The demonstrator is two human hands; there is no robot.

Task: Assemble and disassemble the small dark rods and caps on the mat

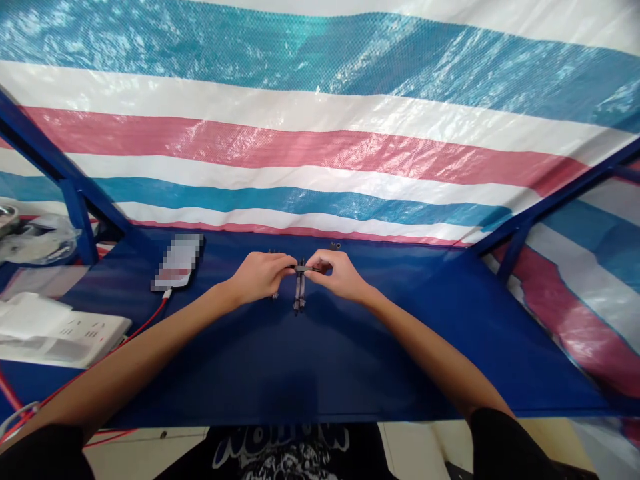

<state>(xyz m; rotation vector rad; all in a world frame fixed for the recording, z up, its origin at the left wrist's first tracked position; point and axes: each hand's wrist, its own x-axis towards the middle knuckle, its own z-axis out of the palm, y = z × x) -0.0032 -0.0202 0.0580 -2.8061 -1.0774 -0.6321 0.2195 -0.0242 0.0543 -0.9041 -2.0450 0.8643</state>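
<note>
My left hand (265, 275) and my right hand (341, 275) meet over the middle of the blue table, fingers pinched. Between them they hold a small, slim dark piece (303, 269) level, one end in each hand; its exact kind is too small to make out. Beneath it, a pair of thin greyish rods with dark ends (299, 297) lies on the table, pointing toward me. Another similar thin part (275, 295) shows partly behind my left fingers. Just beyond my right hand are small dark round-ended parts (335, 246).
A phone (179, 261) on a red cable lies left of my hands. Farther left are a white power strip (75, 337) and clear plastic bags (43, 241). Blue frame bars (520, 230) slope up at both sides, before a striped plastic sheet (320, 153) behind the table (240, 373).
</note>
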